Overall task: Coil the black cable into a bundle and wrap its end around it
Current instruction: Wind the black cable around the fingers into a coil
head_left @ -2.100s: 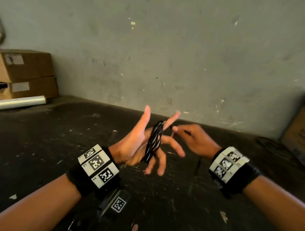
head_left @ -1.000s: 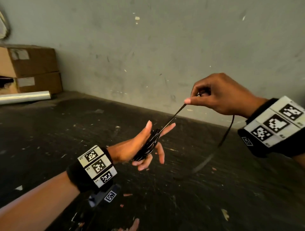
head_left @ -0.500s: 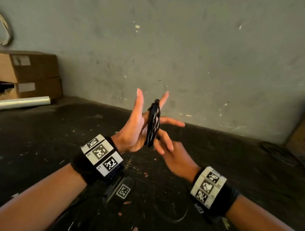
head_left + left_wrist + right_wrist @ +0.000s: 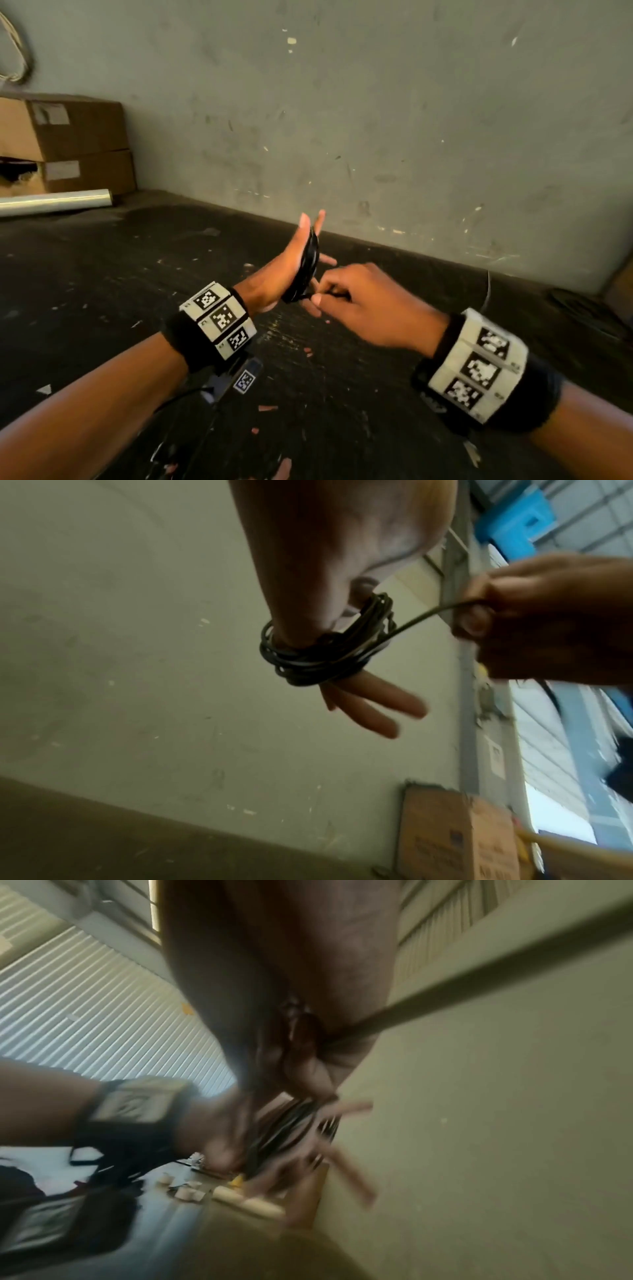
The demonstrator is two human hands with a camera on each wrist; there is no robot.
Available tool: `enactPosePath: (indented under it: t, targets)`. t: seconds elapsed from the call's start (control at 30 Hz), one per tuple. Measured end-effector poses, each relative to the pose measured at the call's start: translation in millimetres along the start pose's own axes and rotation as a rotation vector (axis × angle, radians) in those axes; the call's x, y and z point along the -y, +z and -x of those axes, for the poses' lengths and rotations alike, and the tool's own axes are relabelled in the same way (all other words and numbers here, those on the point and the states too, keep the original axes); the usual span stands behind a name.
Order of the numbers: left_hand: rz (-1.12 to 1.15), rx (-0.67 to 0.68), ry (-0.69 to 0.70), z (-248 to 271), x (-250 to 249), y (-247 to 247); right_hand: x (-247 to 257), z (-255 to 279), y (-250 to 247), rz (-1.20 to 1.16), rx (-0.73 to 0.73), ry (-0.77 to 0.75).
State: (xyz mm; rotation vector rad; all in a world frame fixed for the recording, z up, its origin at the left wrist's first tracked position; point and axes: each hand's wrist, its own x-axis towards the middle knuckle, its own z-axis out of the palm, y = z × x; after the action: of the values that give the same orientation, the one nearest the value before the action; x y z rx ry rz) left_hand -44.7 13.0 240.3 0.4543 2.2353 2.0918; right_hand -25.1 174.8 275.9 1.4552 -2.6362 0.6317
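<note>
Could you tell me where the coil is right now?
Head view, centre: the coil loops around the left hand, held above the table, beside the right hand.

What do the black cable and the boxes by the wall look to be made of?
Black cable: thin, flexible, with a smooth, slightly glossy jacket, probably plastic or rubber; its loops catch pale highlights. Boxes: matte brown corrugated cardboard, judging by a torn edge and pale labels.

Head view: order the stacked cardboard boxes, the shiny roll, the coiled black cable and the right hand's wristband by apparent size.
1. stacked cardboard boxes, cut off at the left edge
2. wristband, enlarged by nearness to the camera
3. shiny roll, also cut off
4. coiled black cable on the left hand
</note>
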Motion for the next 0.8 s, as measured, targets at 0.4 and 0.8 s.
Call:
enactPosePath:
  t: [0.4, 0.8]
  targets:
    - [0.105, 0.400, -0.061, 25.3, -2.4, 16.9, -37.5, -8.2, -81.0, 0.032, -0.117, -0.094]
    - [0.485, 0.414, 0.089, 18.9, -45.2, 18.3, -62.9, -7.6, 17.9, -0.359, -0.328, 0.115]
